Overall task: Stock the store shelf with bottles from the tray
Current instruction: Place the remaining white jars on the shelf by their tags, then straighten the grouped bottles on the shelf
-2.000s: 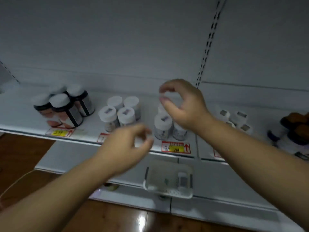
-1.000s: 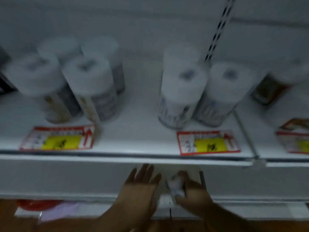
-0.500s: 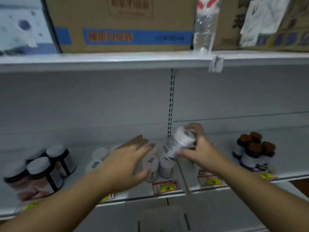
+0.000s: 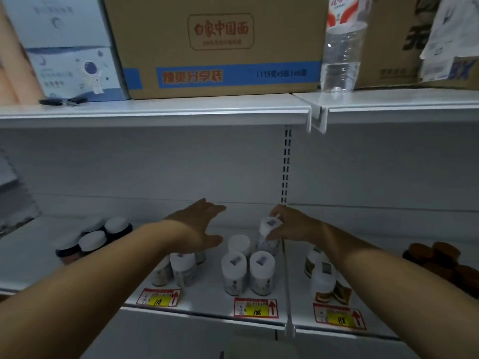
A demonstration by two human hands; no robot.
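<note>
— Three price tags along the shelf lip nearest me: one reading 118 [image 4: 158,297], one reading 108 [image 4: 256,308], one reading 88 [image 4: 339,316]. What sits behind them?

— On the white shelf [image 4: 207,294], two white-capped bottles [image 4: 247,272] stand side by side above the 108 tag, a third cap just behind them. Further left, dark jars with white lids [image 4: 94,238]; far right, brown-capped jars [image 4: 440,257].

— And my hands?

— Left hand [image 4: 201,229]: fingers straight, spread, holding nothing, hovering over the left group. Right hand [image 4: 293,226]: fingers curled round a white bottle [image 4: 268,235], tilted, at the back of the 108 group.

— Beyond that?

— Top shelf: a cardboard box [image 4: 220,45] and a clear plastic bottle [image 4: 340,55].
</note>
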